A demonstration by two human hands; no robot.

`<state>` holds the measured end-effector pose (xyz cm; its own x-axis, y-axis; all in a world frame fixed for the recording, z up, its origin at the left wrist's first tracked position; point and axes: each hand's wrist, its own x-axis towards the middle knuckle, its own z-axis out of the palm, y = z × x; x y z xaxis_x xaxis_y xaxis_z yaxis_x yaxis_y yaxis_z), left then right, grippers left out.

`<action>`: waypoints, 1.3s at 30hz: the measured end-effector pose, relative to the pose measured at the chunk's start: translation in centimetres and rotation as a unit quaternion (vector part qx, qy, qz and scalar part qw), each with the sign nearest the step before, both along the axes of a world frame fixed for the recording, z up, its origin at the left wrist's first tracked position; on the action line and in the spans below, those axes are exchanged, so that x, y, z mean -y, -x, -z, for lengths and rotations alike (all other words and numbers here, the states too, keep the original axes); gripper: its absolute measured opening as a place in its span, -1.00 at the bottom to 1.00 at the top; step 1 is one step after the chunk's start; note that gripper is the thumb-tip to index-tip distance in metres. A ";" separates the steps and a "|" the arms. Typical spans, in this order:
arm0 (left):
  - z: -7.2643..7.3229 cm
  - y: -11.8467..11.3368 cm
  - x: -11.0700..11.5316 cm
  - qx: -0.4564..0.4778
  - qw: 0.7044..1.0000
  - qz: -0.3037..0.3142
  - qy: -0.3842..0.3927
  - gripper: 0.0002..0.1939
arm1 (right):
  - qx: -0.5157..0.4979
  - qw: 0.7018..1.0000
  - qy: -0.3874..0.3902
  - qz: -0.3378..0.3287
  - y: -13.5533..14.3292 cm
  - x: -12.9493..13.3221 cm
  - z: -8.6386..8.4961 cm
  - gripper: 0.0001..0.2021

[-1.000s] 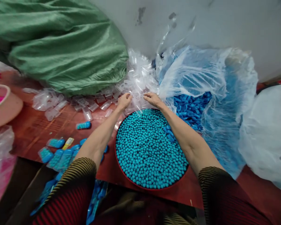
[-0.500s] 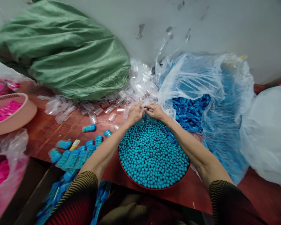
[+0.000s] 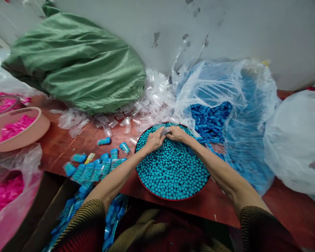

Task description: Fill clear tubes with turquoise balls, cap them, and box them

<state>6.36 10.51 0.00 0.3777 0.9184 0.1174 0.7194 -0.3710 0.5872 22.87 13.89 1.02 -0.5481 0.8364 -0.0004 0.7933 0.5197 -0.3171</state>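
Note:
A round red-rimmed basin full of small blue balls [image 3: 173,171] stands on the red-brown table. Over its far part, my left hand [image 3: 156,139] is closed around a small clear plastic container [image 3: 165,131]. My right hand [image 3: 176,134] meets it from the other side, its fingers pressed together; whatever they hold is hidden. Left of the basin lie several clear containers filled with blue balls and capped in blue [image 3: 88,171]. Behind the basin spreads a pile of clear containers without caps [image 3: 157,94]. Blue caps [image 3: 210,120] show in an opened plastic bag at the right.
A large green sack [image 3: 81,66] leans at the back left. A pink basin [image 3: 39,129] with pink pieces stands at the far left, above a bag of pink pieces [image 3: 7,192]. More filled containers [image 3: 65,217] lie below the table edge. A white bag [image 3: 296,143] bulges at the right.
Both hands have come nearer over the balls, and the clear container now shows between them. The camera view has shifted slightly.

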 end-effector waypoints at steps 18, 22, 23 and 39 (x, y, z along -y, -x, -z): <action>-1.9 2.4 8.4 -0.112 0.991 -0.002 -0.076 -0.62 | -0.067 0.991 -0.095 0.069 -0.3 5.0 -2.0 -0.66; -1.2 1.3 8.4 -0.191 0.979 0.038 -0.055 -0.75 | 0.058 0.995 -0.076 0.037 2.7 5.4 -1.6 -0.60; -1.0 1.3 8.2 -0.170 0.984 0.036 -0.047 -0.75 | 0.059 0.995 -0.076 0.038 2.8 5.5 -1.4 -0.60; -1.4 1.9 8.9 0.135 0.988 -0.027 0.074 -0.82 | -0.238 0.958 -0.078 0.139 -2.7 12.8 0.2 -0.71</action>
<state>4.42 1.61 1.36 0.3008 0.9511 0.0700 0.5462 -0.2320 0.8049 25.55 1.09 0.85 -0.2107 0.9201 0.3302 0.6935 0.3787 -0.6129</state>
